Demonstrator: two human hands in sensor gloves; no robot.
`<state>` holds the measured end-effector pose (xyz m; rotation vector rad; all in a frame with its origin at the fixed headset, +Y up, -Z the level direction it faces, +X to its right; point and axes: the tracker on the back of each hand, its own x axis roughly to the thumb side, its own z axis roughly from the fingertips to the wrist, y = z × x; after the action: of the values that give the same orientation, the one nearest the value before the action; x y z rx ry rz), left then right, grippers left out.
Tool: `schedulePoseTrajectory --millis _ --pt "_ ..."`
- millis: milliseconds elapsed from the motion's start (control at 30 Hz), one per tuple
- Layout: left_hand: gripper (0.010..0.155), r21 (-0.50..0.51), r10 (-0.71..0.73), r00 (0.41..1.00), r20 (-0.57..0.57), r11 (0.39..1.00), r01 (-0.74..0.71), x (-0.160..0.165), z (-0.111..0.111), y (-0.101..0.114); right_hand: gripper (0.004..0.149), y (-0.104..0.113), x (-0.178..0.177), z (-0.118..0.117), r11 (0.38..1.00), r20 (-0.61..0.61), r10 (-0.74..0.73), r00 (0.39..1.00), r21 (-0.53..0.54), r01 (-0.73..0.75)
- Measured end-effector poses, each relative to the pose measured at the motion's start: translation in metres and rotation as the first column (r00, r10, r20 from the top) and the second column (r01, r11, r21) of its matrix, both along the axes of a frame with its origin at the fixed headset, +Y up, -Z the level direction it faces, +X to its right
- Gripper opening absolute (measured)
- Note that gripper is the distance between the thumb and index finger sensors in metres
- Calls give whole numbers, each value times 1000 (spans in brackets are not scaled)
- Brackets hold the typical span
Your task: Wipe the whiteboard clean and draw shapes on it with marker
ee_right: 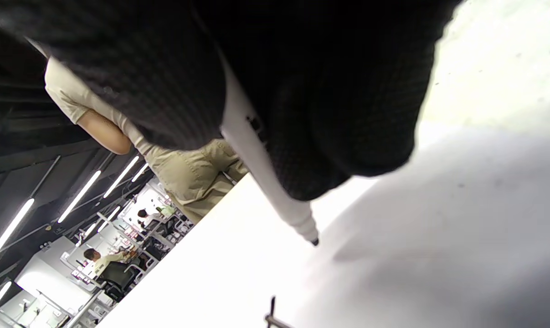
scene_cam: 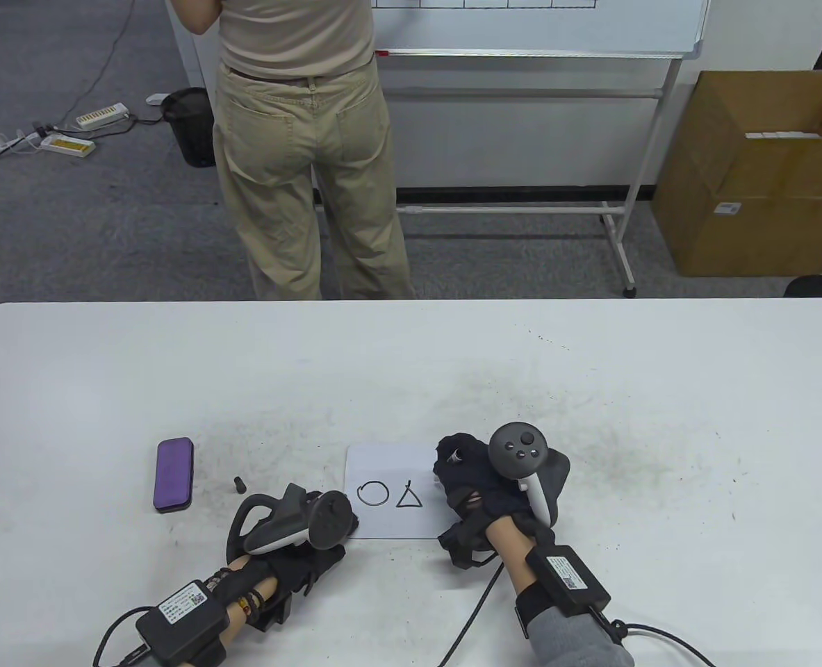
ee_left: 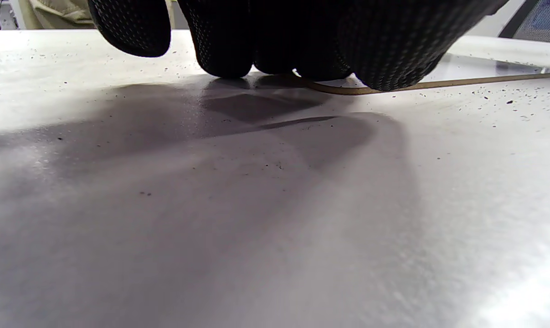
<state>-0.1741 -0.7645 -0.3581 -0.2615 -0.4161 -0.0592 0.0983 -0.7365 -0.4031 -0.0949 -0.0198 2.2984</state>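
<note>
**Two shapes drawn, marker poised over the board**

The right hand (scene_cam: 483,486) has its gloved fingers curled round a white-barrelled marker with a black tip (ee_right: 275,182), uncapped; in the right wrist view the tip hangs just above the surface, and whether it touches I cannot tell. The left hand (scene_cam: 313,531) lies at the near left corner of the small white rectangular whiteboard (scene_cam: 390,517). In the left wrist view its fingertips (ee_left: 224,54) bend down onto the table and the board's thin edge, apparently steadying it rather than gripping anything.

The board lies flat on the white table (scene_cam: 591,389), near the front edge, between the two hands. On it are a black circle (scene_cam: 373,494) and, just to its right, a black triangle (scene_cam: 408,496); the rest looks clean, so the wiping seems finished. Bare space remains to the right for further shapes.

The purple oblong eraser (scene_cam: 174,474) lies well to the left, untouched, with the small black marker cap (scene_cam: 237,483) between it and the left hand.
</note>
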Motion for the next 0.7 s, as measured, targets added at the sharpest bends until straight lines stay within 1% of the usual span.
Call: schedulePoseTrajectory --millis 167,233,300,467,567,633,700 --pt "57 -3 1 1000 -1 1000 -1 0 0 0 45 -4 -3 -2 998 -2 64 998 -6 -64" --pt "57 0 -2 1000 0 1000 2 1 0 0 45 -4 -5 -3 999 -5 51 999 -6 -51" --pt "57 19 -12 1000 6 1000 12 2 2 0 44 -3 -5 -2 997 -12 75 997 -1 -75" --pt "57 18 -16 1000 5 1000 16 3 2 0 44 2 -10 -1 990 -86 142 986 -11 -143" --pt "57 16 -14 1000 4 1000 14 3 2 0 44 4 -13 0 985 -109 167 980 -17 -170" --pt "57 18 -16 1000 5 1000 16 3 2 0 44 5 -13 0 986 -115 168 979 -1 -169" --pt "57 18 -16 1000 5 1000 16 3 2 0 44 9 -12 -3 989 -85 147 985 42 -144"
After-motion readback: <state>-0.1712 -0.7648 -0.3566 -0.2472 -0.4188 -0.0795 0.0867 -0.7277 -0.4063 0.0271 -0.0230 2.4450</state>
